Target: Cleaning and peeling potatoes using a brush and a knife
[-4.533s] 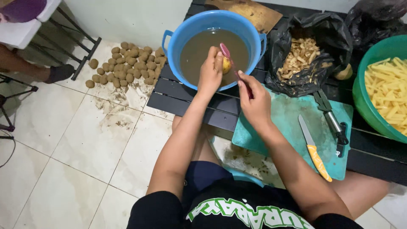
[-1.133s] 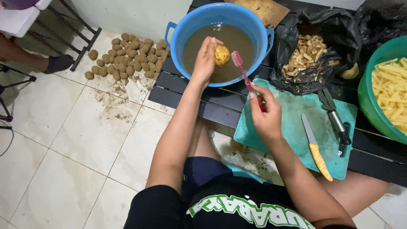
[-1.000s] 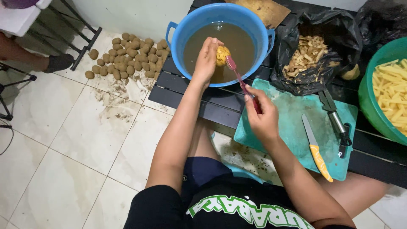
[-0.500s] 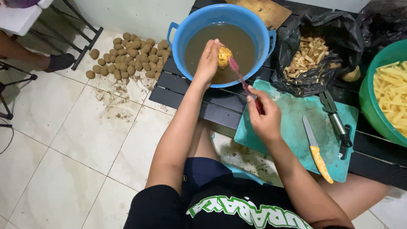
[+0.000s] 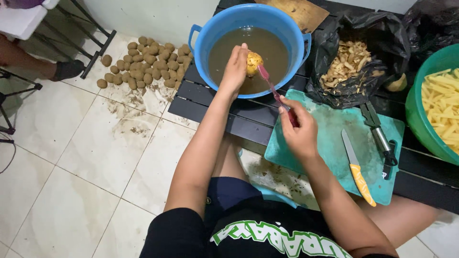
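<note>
My left hand (image 5: 235, 69) holds a small yellow potato (image 5: 253, 63) over the muddy water in a blue basin (image 5: 216, 28). My right hand (image 5: 299, 126) grips the handle of a pink toothbrush (image 5: 270, 86), and its bristle end touches the potato. The right hand sits above the near left part of a teal cutting board (image 5: 334, 143).
A yellow-handled knife (image 5: 356, 169) and a black peeler (image 5: 380, 136) lie on the cutting board. A black bag of peelings (image 5: 346, 62) and a green bowl of cut potato sticks (image 5: 442, 105) stand at the right. Dirty potatoes (image 5: 143, 64) are piled on the tiled floor. Another person's foot (image 5: 64, 70) is at the far left.
The potato was lifted out of the water and the right hand picked up the toothbrush. Over the last second the brush head has moved onto the potato.
</note>
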